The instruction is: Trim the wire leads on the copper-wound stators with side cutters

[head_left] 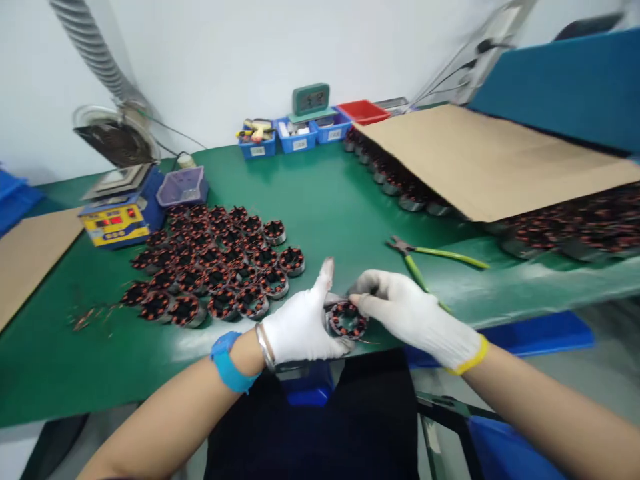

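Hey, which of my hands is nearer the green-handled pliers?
Right. Your right hand is close by, on the near side of the green-handled pliers; your left hand is farther off to the left, against the copper-wound ring.

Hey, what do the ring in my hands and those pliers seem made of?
Ring: probably dull metal outside, judging by the grey rim; the coppery coils suggest wire. Pliers: dark jaws, likely metal; green handles with a smooth sheen, perhaps plastic.

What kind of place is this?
Likely a small-parts assembly bench in a workshop or factory: rows of copper-wound ring parts, green-handled cutters, and labelled blue bins along the wall.
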`<state>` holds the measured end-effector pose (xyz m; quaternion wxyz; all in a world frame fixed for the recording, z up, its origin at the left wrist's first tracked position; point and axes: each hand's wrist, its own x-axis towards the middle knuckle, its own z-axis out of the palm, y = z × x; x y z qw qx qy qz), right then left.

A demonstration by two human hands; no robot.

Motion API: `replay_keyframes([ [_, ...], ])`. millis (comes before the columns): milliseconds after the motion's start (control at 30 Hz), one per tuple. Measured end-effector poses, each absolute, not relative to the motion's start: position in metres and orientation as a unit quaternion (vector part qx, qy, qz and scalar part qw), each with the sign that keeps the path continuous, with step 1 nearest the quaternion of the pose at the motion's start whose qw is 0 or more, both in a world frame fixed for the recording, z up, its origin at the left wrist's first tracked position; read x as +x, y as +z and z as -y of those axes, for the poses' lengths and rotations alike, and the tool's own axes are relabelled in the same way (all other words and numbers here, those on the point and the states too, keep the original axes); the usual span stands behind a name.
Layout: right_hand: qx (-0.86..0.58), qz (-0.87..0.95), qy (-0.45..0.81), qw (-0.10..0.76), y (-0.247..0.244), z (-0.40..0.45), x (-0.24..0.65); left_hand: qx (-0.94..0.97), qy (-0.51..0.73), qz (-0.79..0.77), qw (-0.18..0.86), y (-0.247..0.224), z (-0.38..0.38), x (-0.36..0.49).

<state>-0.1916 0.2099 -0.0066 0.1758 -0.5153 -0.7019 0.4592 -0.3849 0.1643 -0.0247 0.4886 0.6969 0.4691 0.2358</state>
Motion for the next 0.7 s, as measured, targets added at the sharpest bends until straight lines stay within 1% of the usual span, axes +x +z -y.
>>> replay_keyframes([
  [67,-0.504,0.679,0.500,0.187,-0.010,-0.212,-0.190,0.704,0.235,-0.453,0.494,-0.024,-0.167,-0.387],
  [167,-0.472,0.666,0.549,0.178,-0.011,-0.214,-0.187,0.719,0.232,-0.440,0.485,-0.026,-0.169,-0.391],
  [333,-0.460,0.699,0.520,0.171,-0.011,-0.212,-0.188,0.722,0.217,-0.443,0.485,-0.029,-0.171,-0.394],
  [600,-0.492,0.644,0.549,0.204,-0.008,-0.211,-0.195,0.731,0.194,-0.450,0.476,-0.023,-0.171,-0.394],
  [700,-0.496,0.666,0.521,0.198,-0.006,-0.215,-0.190,0.755,0.202,-0.451,0.432,-0.023,-0.171,-0.396],
])
